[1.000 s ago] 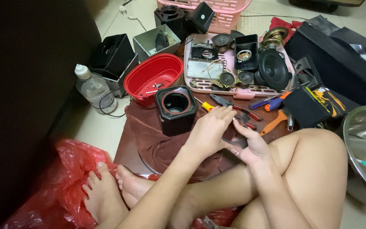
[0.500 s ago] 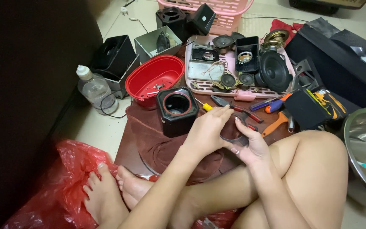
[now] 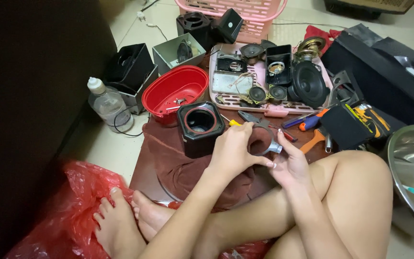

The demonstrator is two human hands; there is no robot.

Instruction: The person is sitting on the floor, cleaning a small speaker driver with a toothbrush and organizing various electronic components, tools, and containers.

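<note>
Head view: you sit cross-legged on the floor, both hands together over a brown cloth [image 3: 178, 163] spread on a dark board. Your left hand [image 3: 233, 151] and your right hand [image 3: 291, 163] close together on a small grey metal ring-shaped part [image 3: 270, 146]. The left fingers curl over the ring's near side; the right thumb and fingertips pinch its right edge. Most of the ring is covered by your fingers, so its exact form cannot be made out; it appears to be a speaker frame ring.

Just left of your left hand, upright on the cloth, stands a black cube-shaped speaker housing with a round open hole in its top [image 3: 200, 127]. Behind it sits a red oval plastic bowl [image 3: 174, 89] holding a few small metal pieces. To the bowl's left stands a clear plastic bottle with a white cap [image 3: 107, 103].

Beyond your hands lies a pink perforated plastic tray [image 3: 226, 98] carrying loose speaker drivers, among them a large black speaker cone [image 3: 308, 84] at its right end. Between the tray and your hands lie hand tools: a pair of grey pliers [image 3: 252, 118] and a blue and orange-handled screwdriver [image 3: 307, 122].

A crumpled red plastic bag [image 3: 68, 206] lies by your feet at lower left. A shiny metal bowl [image 3: 410, 168] sits at the right edge, beside your knee.
</note>
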